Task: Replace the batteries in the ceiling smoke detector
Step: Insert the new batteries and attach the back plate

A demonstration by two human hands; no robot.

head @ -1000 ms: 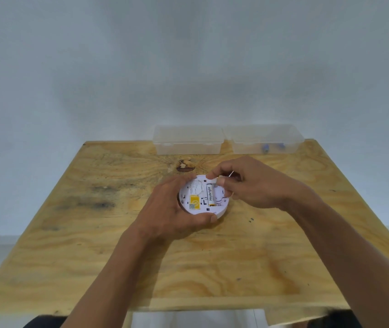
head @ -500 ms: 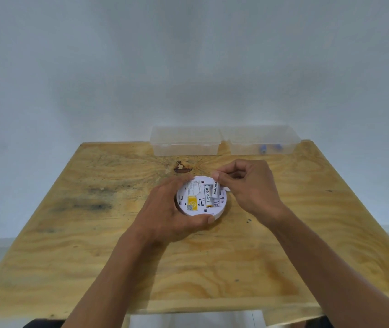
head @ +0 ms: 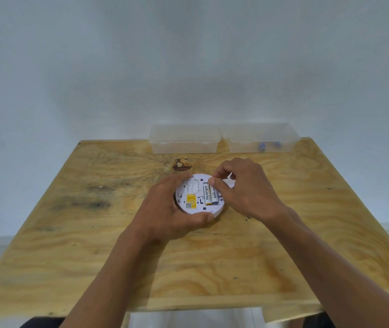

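A round white smoke detector (head: 192,197) lies back side up in the middle of the wooden table (head: 94,233), with a yellow label on it. My left hand (head: 165,209) wraps around its left and near rim. Two white batteries with yellow ends lie side by side in its compartment: the left battery (head: 207,194) fully shows, the right battery (head: 214,196) is partly under my thumb. My right hand (head: 243,188) rests on the detector's right side, its thumb pressing on the top of the right battery.
Two clear plastic boxes stand at the table's far edge: the left box (head: 184,138) and the right box (head: 262,138), which holds small bluish items. A dark knot (head: 182,165) marks the wood just beyond the detector. A white wall rises behind.
A second battery now lies beside the first in the compartment. My right hand has come down onto it, thumb pressing its top end. My left hand kept its hold.
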